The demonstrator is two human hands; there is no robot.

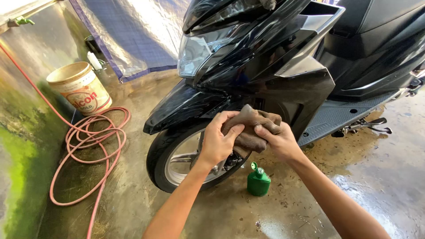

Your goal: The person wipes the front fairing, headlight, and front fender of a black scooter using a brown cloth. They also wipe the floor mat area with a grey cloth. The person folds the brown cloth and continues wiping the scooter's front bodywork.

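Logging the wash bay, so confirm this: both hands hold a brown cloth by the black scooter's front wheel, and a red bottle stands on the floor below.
Wrong in one respect: the bottle is green, not red, as the head view shows. Both hands, left and right, do hold the brown cloth by the scooter's front wheel.

One scooter (283, 62), one cloth (252, 130), one bottle (258, 180)

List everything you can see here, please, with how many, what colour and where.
scooter: one, black, centre and right, on the wet floor
front wheel: one, black tyre with silver rim, under the front fender
cloth: one, brown, bunched in both hands by the front wheel
bottle: one, green, on the floor below the hands
hose: one, pink, coiled on the floor at left
bucket: one, cream, behind the hose
tarp: one, blue-edged, hanging at the back
left hand: gripping the cloth
right hand: fingers on the cloth
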